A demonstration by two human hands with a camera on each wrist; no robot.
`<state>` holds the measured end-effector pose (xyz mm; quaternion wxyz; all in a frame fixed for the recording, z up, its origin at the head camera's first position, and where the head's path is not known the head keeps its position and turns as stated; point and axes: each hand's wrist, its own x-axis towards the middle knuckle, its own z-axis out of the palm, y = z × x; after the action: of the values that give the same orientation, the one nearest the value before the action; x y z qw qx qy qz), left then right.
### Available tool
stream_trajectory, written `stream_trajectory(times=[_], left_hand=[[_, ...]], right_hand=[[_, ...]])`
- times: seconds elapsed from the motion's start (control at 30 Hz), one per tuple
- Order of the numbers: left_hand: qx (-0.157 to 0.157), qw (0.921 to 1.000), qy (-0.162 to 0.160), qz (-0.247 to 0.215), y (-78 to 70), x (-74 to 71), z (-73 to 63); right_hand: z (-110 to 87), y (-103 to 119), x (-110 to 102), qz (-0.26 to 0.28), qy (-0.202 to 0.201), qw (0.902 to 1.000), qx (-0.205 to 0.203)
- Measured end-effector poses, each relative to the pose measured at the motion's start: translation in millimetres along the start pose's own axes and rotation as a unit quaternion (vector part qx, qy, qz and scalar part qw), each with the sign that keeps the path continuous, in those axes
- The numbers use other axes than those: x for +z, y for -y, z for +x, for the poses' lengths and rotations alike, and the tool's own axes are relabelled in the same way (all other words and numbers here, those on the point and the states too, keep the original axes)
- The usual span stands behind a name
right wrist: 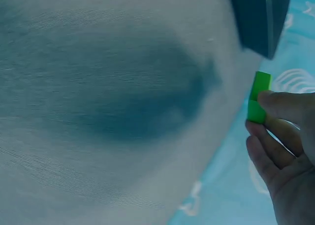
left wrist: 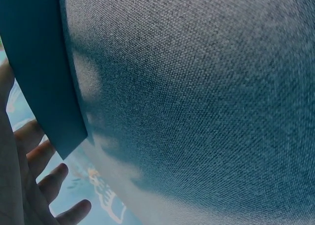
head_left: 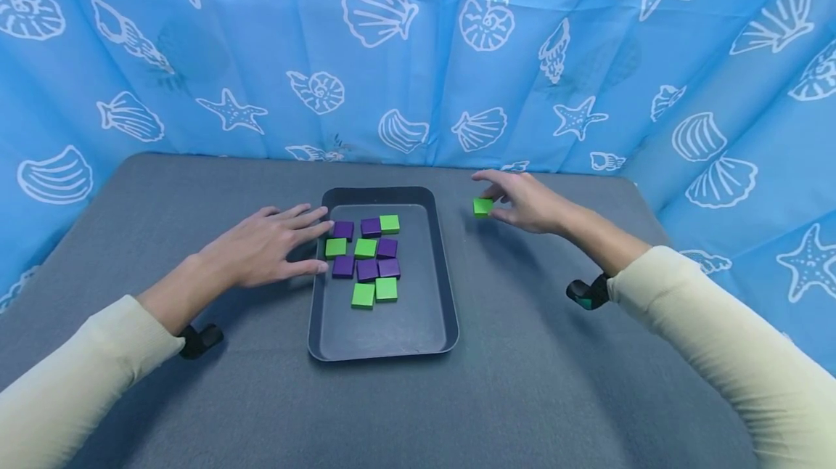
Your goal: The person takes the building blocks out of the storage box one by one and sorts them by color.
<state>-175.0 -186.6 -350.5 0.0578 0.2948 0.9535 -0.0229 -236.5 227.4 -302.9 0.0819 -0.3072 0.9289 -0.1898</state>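
Note:
Between thumb and fingers my right hand (head_left: 527, 202) pinches a green block (head_left: 482, 208), held above the table to the right of the tray. The right wrist view shows the thumb on one side of this green block (right wrist: 257, 99) and fingertips on the other. My left hand (head_left: 268, 245) is spread with nearly straight fingers at the left rim of a dark grey tray (head_left: 421, 324). In the left wrist view, its fingers (left wrist: 54, 183) show beside the tray's outer wall (left wrist: 44, 77). Inside the tray lie several purple blocks (head_left: 343, 266) and several green blocks (head_left: 363, 296), loosely grouped.
A grey cloth covers the table (head_left: 522, 382). Behind it hangs a blue curtain (head_left: 261, 55) with white shell and starfish prints, which also runs along both sides. Dark straps with small devices (head_left: 201, 340) sit at both wrists.

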Motion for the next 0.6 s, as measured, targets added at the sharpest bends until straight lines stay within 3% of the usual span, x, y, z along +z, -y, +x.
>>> stream_trajectory(times=[0.27,0.6], left_hand=[[0.002,1.0000,0.003,0.001,0.7,0.4,-0.2],[0.003,1.0000,0.005,0.000,1.0,-1.0,-0.6]], right_hand=[[-4.1,-27.4,31.1,0.034,-0.030,0.9986,0.026],[-1.7,-33.2,44.8,0.055,-0.041,0.9968,0.041]])
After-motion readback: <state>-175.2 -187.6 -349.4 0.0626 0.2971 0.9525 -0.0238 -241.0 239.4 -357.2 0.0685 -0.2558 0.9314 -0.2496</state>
